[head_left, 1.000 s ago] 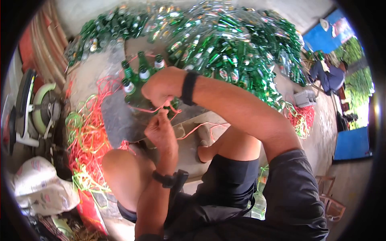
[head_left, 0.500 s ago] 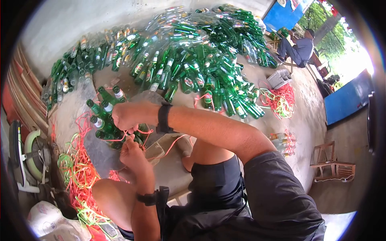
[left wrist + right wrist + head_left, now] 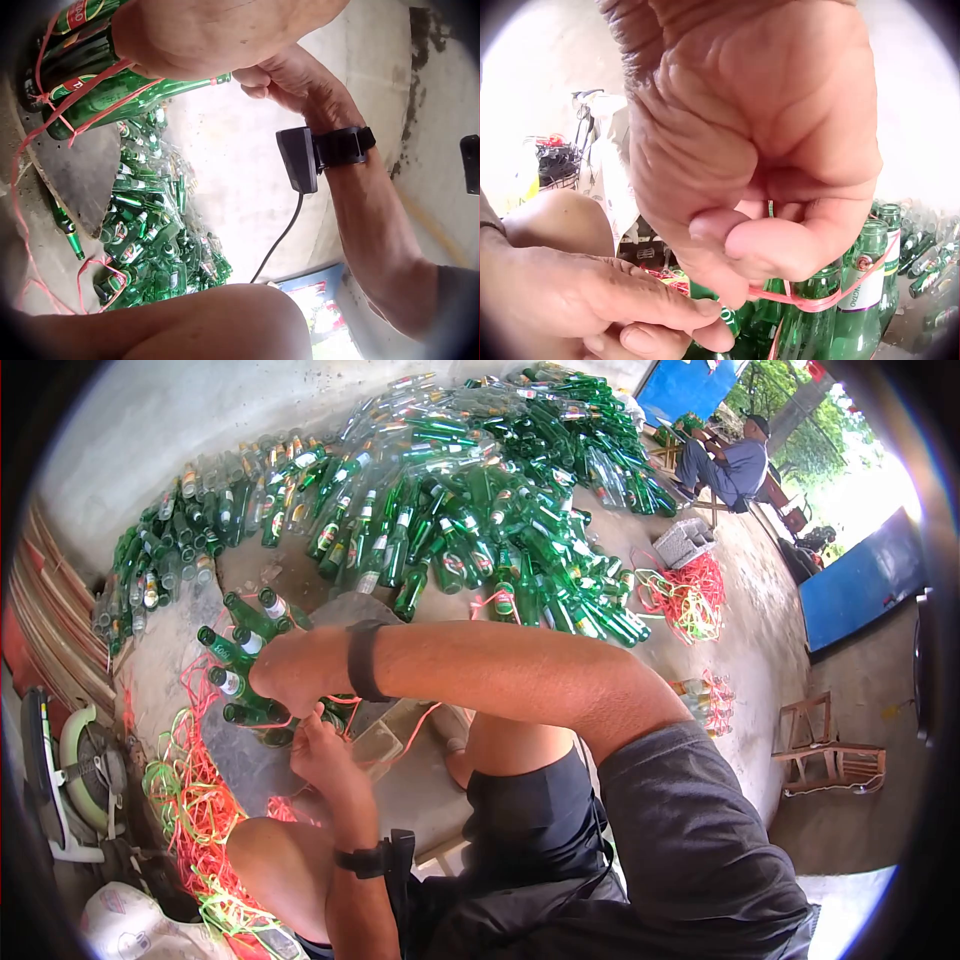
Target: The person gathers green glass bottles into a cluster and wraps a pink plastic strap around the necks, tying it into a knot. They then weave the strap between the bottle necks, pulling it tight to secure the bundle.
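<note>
My right hand (image 3: 290, 670) is over a cluster of upright green bottles (image 3: 238, 650), its thumb and fingers curled round a pink plastic strap (image 3: 814, 303). Beside it, closer to my body, the left hand (image 3: 328, 752) has its thumb and forefinger pinched together on the strap, fingertips near the right hand's. Seen from the right wrist, the strap runs round the bottle necks. In the left wrist view, more pink strap crosses the sides of the bottles (image 3: 112, 105). A dark flat board (image 3: 79, 169) lies beneath the cluster. The right palm hides part of the bottles.
A large heap of green and clear bottles (image 3: 450, 510) lies along the wall. Tangled red and green straps (image 3: 190, 810) lie at left, with another pile (image 3: 690, 595) at right. A person (image 3: 730, 465) sits at the far right, beyond a grey crate (image 3: 684, 542). A wooden chair (image 3: 830, 750) lies at right.
The head view has swung, so the bottles and hands appear further left and more of the floor shows at right. Both hands stay at the strap, with the right hand slightly lower over the bottles.
</note>
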{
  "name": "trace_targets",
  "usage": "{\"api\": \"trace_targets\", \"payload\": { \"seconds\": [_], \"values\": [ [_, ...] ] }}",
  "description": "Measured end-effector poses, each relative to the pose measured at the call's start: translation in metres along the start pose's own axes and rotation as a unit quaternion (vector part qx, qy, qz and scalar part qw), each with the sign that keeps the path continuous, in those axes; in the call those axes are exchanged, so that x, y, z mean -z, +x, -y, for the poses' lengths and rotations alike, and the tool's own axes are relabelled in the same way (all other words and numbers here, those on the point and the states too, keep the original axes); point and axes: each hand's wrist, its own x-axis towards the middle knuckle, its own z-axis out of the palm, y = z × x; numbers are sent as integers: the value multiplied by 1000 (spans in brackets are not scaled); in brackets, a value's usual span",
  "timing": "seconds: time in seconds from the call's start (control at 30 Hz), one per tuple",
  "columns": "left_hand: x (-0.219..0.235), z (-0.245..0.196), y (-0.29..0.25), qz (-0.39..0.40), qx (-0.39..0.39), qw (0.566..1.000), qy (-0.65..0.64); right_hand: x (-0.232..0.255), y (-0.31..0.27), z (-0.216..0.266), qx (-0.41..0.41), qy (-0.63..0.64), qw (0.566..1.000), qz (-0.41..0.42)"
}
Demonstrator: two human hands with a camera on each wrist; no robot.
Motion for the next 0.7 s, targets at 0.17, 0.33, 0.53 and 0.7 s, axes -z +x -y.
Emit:
{"api": "trace_targets", "payload": {
  "seconds": [0.17, 0.33, 0.53, 0.7],
  "values": [
    [1, 0, 2, -1, 9, 1000, -3, 1, -1, 0, 16, -36, 999, -10],
    [-1, -7, -7, 15, 6, 1000, -4, 16, 2, -8, -14, 63, 994, 91],
    [0, -9, -8, 7, 25, 1000, 5, 4, 0, -12, -21, 109, 993, 38],
    [0, -9, -8, -1, 37, 999, 6, -14, 3, -12, 14, 31, 999, -41]
  ]
}}
